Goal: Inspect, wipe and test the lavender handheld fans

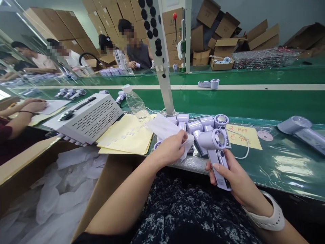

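Observation:
My right hand (pixel 230 169) is closed around the handle of a lilac handheld fan (pixel 214 152), its round head turned up and leftward. A white translucent bag (pixel 165 126) is pinched in the fingers of my left hand (pixel 170 149), spreading up and left from them. Just behind both hands lies a pile of lilac handheld fans (pixel 195 126) on the bench. My left fingers hang close to the pile and hide part of it. A yellow sheet with red handwriting (pixel 243 135) lies right of the pile.
A cardboard box of white bags (pixel 101 179) stands at lower left. Behind it are a grey vented metal case (pixel 86 118), yellow papers (pixel 127 135) and a plastic bottle (pixel 137 105). Another fan (pixel 302 130) lies at right. A green conveyor (pixel 228 101) runs behind; co-workers sit beyond.

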`<state>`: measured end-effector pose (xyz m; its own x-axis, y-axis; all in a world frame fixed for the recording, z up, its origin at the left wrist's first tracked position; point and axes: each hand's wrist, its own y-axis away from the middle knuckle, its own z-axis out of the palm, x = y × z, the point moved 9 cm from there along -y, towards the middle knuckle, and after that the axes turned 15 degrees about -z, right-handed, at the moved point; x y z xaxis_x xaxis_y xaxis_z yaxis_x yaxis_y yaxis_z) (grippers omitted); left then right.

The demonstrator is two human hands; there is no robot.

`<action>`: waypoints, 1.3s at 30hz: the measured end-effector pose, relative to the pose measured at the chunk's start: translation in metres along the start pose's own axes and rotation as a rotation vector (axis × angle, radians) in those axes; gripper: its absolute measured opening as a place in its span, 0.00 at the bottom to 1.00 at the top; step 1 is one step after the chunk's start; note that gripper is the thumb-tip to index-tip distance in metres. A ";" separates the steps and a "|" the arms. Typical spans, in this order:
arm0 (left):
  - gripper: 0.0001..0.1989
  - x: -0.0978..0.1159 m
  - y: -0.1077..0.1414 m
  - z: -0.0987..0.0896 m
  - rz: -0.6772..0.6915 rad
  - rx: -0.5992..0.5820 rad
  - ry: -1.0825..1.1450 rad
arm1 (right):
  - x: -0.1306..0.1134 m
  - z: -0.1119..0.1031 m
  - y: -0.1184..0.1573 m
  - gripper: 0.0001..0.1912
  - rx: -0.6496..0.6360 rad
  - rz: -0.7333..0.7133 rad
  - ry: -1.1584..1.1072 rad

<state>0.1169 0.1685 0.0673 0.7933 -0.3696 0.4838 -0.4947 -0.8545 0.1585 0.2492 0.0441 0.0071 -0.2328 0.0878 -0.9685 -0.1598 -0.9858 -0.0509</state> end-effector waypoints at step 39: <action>0.09 0.015 -0.006 0.014 0.107 -0.039 -0.011 | -0.004 -0.004 0.008 0.31 0.054 -0.172 0.300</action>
<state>0.1373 0.1630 0.0614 0.7386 -0.4623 0.4907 -0.5903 -0.7950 0.1395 0.2530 0.0348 0.0098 0.0932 0.1980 -0.9758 -0.2249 -0.9505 -0.2144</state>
